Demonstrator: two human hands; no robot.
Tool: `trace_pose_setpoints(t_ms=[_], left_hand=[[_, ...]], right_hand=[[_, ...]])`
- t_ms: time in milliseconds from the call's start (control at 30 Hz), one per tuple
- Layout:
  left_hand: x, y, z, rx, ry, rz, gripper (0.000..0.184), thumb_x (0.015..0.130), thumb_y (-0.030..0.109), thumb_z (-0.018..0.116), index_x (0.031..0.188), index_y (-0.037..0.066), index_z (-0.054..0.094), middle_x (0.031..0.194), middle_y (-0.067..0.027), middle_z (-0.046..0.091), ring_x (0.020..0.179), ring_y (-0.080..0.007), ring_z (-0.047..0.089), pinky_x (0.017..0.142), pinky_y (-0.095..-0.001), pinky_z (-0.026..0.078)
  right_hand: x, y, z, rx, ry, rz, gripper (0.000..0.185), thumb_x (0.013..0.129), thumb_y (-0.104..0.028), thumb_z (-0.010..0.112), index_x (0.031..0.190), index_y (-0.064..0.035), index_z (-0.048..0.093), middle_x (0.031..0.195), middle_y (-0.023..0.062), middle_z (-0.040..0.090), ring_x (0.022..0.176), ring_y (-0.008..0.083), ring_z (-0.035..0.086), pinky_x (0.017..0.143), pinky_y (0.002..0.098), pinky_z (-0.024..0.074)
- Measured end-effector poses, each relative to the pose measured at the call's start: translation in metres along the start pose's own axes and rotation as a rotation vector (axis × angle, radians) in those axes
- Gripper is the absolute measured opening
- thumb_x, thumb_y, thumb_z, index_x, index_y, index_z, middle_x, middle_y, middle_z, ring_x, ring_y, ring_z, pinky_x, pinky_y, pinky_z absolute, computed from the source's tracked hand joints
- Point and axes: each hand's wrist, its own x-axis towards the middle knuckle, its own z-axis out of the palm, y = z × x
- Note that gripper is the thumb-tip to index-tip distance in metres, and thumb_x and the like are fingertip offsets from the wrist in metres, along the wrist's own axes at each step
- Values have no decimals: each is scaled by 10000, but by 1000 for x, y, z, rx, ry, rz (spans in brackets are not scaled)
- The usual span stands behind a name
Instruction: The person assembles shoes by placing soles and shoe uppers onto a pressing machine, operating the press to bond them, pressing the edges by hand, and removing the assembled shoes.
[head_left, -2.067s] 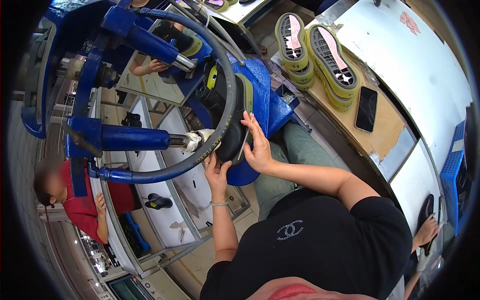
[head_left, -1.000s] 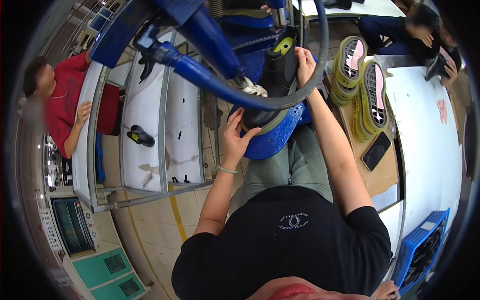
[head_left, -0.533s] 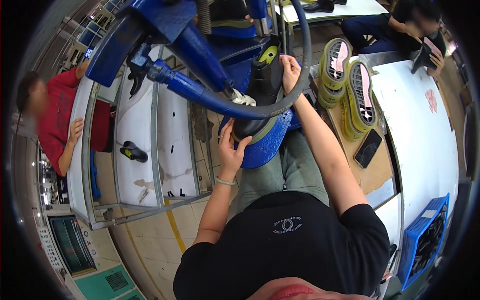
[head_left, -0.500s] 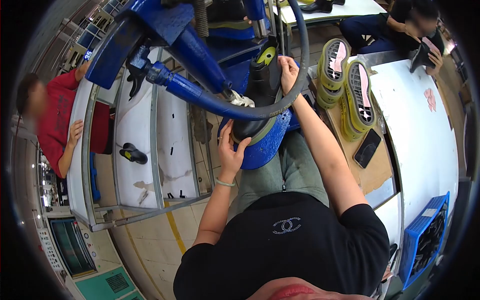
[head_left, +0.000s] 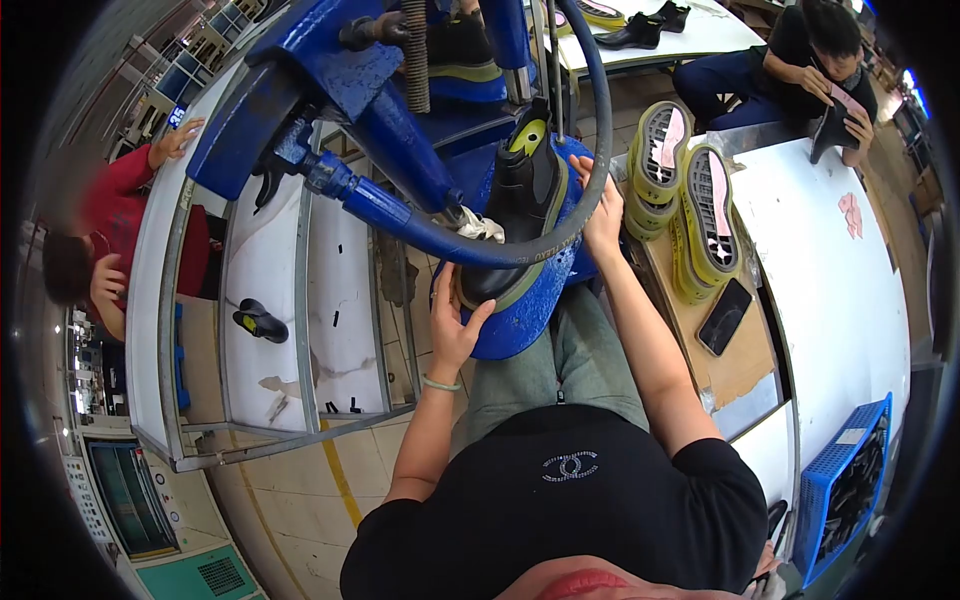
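A black boot (head_left: 522,190) with a grey-green sole lies on the blue machine plate (head_left: 520,325), its toe toward me. My left hand (head_left: 456,330) is at the toe, thumb and fingers spread around its rounded front edge. Along the right side of the boot is my right hand (head_left: 602,215), fingers apart and reaching to the sole's edge near the heel. A black hose (head_left: 560,240) curves over the boot and passes close to my right hand. The blue cylinder arm (head_left: 400,145) ends in a white wrapped tip (head_left: 480,226) beside the boot.
Stacked yellow-green soles (head_left: 708,215) and a phone (head_left: 725,316) lie on cardboard at the right. A blue basket (head_left: 845,480) stands lower right. One person (head_left: 830,75) handles a boot at the upper right; another in red (head_left: 120,215) is behind the metal rack (head_left: 310,300).
My right hand has slid down from the boot's upper end to its side, its fingers opening. My left hand stays at the toe. The person in red has lowered their head.
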Motion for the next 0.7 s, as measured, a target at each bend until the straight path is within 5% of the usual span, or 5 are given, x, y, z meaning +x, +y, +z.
trace_pose_setpoints(t_ms=[133,333,567,700], left_hand=[[0,3,-1,-83,-33,46,829,818,88,685,1471,-32,188,1478,-211,278,1376,-298,306,1152,-387,214],[-2,0,-7,-198,37,116,798,792,78,604,1468,-38,194,1478,-194,296,1408,-295,242,1174,-417,131],[-7,-6,-8,-300,215,145,700,782,85,525,1426,-43,285,1458,-181,337,1382,-281,293,1171,-409,154],[-7,-7,-9,-342,268,103,677,806,129,512,1423,-36,290,1457,-181,342,1382,-273,294,1173,-413,146]], right_hand=[[-20,-10,-19,13,-89,-125,418,986,-145,415,1357,44,450,1344,152,527,1242,191,492,1045,286,345],[-39,-41,-36,184,-203,51,510,998,-257,315,1415,27,385,1446,151,427,1363,224,367,1115,345,250],[-43,-21,-38,170,-185,109,377,980,-81,484,1344,17,489,1334,129,545,1250,210,499,1025,323,390],[-43,-14,-42,123,-207,154,389,983,-109,488,1357,-1,482,1319,106,561,1259,209,491,1053,340,372]])
